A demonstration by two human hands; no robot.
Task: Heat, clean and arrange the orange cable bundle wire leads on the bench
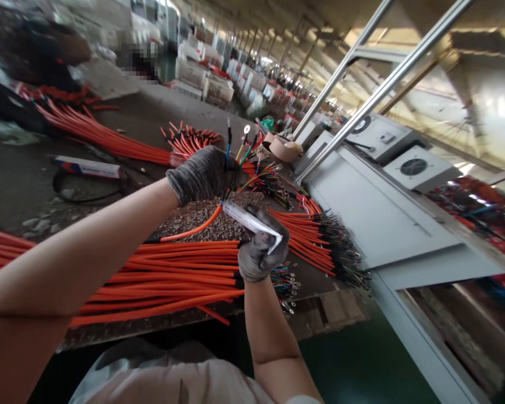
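Note:
My left hand (pixel 210 173), in a grey knitted glove, is closed around the split end of an orange cable. Blue (pixel 228 147), yellow and green wires stick up from the fist, and a ring terminal (pixel 247 129) shows at one tip. Thinner coloured wires (pixel 252 180) fan out to its right. Below the fist, the orange cable (pixel 202 226) curves down to the left. My right hand (pixel 266 244), also gloved, grips a long pale, shiny, flat-sided thing (pixel 248 217), whose kind I cannot make out. Its far end meets the cable just under my left hand.
Bundled orange cables (pixel 172 269) lie along the near table edge. More bundles (pixel 303 235) rest to the right and at the back left. A white-and-blue box (pixel 88 167) sits on the left. A grey metal cabinet (pixel 362 196) with a frame stands at right, by a tape roll (pixel 283 147).

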